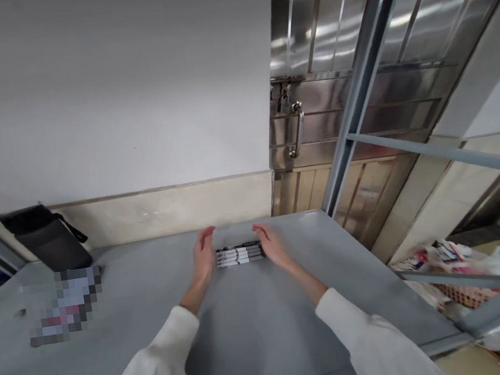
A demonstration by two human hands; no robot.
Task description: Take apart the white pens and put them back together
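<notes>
A row of several thin black-and-white packets (239, 254) lies side by side on the grey shelf top (251, 319), near its back edge. My left hand (204, 255) stands on its edge against the left end of the row, fingers stretched out and together. Against the right end stands my right hand (272, 247), likewise flat with fingers extended. Both palms face inward and bracket the row between them. Both arms wear white sleeves.
A black pouch with a strap (46, 238) leans on the wall at the back left, beside a blurred-out item (63, 303). A steel door with a handle (298, 130) is behind the grey rack post (357, 90). Crumpled packaging (454, 263) lies lower right.
</notes>
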